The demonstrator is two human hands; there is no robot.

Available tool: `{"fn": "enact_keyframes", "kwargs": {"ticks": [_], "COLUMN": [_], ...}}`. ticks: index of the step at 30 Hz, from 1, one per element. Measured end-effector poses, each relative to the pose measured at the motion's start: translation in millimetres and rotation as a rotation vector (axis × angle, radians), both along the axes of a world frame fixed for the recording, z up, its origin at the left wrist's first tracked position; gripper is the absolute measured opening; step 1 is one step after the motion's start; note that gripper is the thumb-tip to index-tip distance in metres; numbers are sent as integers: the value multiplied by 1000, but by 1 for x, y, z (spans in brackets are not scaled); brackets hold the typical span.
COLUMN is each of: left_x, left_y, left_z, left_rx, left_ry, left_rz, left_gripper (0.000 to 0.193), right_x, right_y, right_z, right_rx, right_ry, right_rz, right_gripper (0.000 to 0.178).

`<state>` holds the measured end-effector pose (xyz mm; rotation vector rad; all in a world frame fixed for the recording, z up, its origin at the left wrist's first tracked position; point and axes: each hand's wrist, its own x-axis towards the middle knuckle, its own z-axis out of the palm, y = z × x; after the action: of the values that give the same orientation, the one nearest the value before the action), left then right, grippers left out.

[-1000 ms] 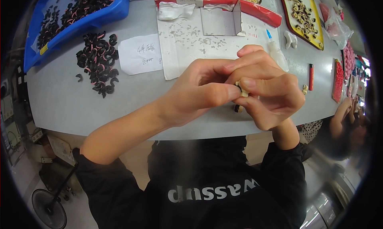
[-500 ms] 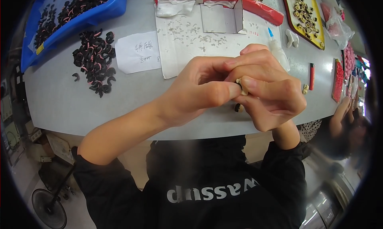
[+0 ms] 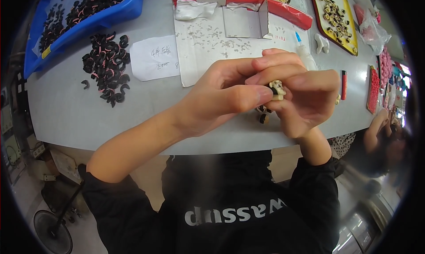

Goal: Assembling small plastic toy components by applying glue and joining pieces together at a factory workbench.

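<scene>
Above the table's near edge, both hands meet around a small cream-and-black figure [image 3: 277,90], which looks like a tiny moulded animal. My left hand [image 3: 217,96] presses its thumb against the figure's black side, fingers curled behind. My right hand [image 3: 312,94] has its thumb under the figure and its fingers bent over it, the index finger raised off its face. Part of the figure is hidden by the fingers. Just beneath the hands, a few similar cream-and-black pieces [image 3: 264,118] lie on the grey table [image 3: 66,116].
At left, a blue tray [image 3: 95,29] holds black curved pieces; more form a pile [image 3: 106,63] beside a paper note [image 3: 152,72]. Ahead lie a white cardboard sheet [image 3: 188,72] and a blue-tipped bottle [image 3: 305,54]. At right are a yellow tray [image 3: 357,43] and a red stick [image 3: 344,85].
The right index finger and thumb have opened apart, and the figure shows more of itself, slightly further right. The left hand has barely moved.
</scene>
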<state>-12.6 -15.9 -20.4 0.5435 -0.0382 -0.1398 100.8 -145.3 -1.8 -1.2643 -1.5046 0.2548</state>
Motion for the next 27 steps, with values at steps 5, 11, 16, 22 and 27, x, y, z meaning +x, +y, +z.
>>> {"fn": "enact_keyframes", "kwargs": {"ticks": [5,11,16,22,27], "left_x": [-1,2,4,-10,-34], "left_y": [5,5,0,-1,-31], "left_z": [2,8,2,20,96], "left_rx": [125,137,333,1040,856], "left_ry": [23,22,83,-81,-836], "left_rz": [-41,-25,104,695,1191], "left_gripper": [37,39,47,34,15], "right_x": [0,0,-1,4,18], "right_y": [0,6,-2,-6,-14], "right_z": [-2,-3,-12,-1,-1], "right_rx": [-4,157,138,315,331], "right_ry": [-6,70,210,65,1], "right_rz": [7,-8,-118,-317,-522], "right_gripper": [34,38,30,36,37]}}
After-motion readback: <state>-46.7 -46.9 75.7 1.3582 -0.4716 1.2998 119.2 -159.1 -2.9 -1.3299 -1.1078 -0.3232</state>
